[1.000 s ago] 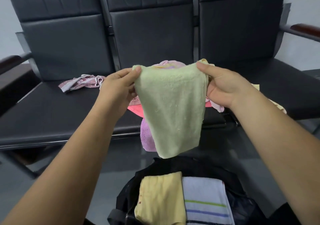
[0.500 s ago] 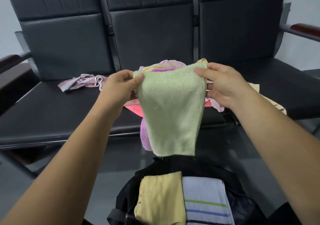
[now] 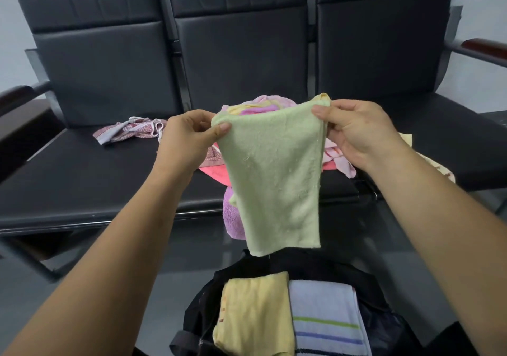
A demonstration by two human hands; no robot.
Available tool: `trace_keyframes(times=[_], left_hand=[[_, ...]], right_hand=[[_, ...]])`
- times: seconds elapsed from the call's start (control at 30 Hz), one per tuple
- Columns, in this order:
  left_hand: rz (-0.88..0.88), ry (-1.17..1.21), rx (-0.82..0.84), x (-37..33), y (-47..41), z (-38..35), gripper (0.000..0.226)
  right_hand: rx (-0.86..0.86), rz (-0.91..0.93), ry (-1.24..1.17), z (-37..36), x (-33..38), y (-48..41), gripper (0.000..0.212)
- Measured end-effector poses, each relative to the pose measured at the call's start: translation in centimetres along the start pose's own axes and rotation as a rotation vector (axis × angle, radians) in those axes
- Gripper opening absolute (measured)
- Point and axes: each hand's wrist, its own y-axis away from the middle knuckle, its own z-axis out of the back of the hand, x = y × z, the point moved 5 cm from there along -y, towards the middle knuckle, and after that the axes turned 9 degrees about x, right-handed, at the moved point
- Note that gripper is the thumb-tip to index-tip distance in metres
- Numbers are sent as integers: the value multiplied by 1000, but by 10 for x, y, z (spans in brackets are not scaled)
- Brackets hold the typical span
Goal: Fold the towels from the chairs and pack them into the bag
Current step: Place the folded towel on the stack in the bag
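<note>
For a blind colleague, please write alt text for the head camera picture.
The left hand and right hand pinch the top corners of a green towel, which hangs above an open black bag holding a folded yellow towel and a striped towel. More towels lie piled on the black chairs behind.

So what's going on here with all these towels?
A person is folding towels. The left hand and right hand each pinch a top corner of a pale green towel, which hangs above an open black bag. A folded yellow towel and a striped towel already lie side by side in it. A pile of towels sits unfolded on the chairs behind, and a pinkish cloth lies apart on the left seat.
</note>
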Motion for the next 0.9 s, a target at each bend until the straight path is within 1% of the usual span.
trace_keyframes(times=[0.07, 0.17, 0.2, 0.27, 0.3, 0.33, 0.37, 0.4, 0.43, 0.47, 0.53, 0.57, 0.63, 0.67, 0.77, 0.83, 0.9], left_hand=[[49, 7, -2, 2, -2, 0, 20], [115, 19, 27, 7, -4, -1, 34], [135, 63, 44, 9, -4, -2, 37], [164, 249, 109, 10, -3, -7, 36], [160, 349, 159, 8, -2, -10, 36], [142, 422, 213, 6, -2, -12, 38], [115, 462, 259, 3, -2, -13, 39], [88, 476, 286, 2, -3, -13, 38], [65, 455, 285, 1, -2, -12, 35], [45, 391, 255, 0, -3, -9, 32], [-2, 200, 144, -1, -2, -2, 23], [-28, 125, 87, -3, 0, 0, 20], [-75, 82, 8, -9, 2, 3, 17], [-100, 107, -9, -13, 3, 3, 16], [-185, 262, -36, -27, 4, 6, 14], [-222, 355, -47, -34, 5, 8, 10], [-247, 433, -12, -41, 8, 5, 3]], right_hand=[[1, 10, 46, 0, 1, 1, 2], [17, -9, 106, -1, -1, 2, 7], [20, -23, 106, -3, 0, 3, 8], [57, -76, -8, -8, -2, 5, 12], [118, -114, -107, -11, -2, 6, 17], [192, -155, -194, -15, -2, 9, 26], [257, -180, -256, -18, 0, 11, 35], [296, -190, -274, -19, 2, 13, 39], [307, -186, -257, -19, 2, 13, 37], [296, -165, -218, -18, 4, 14, 29], [183, -92, -164, -12, 6, 10, 9], [124, -51, -148, -8, 7, 9, 7], [45, 23, -124, -2, 10, 7, 3], [29, 59, -113, -2, 14, 7, 3], [27, 201, -74, -4, 31, 11, 14], [31, 274, -57, -8, 42, 15, 11], [46, 320, -79, -11, 49, 18, 7]])
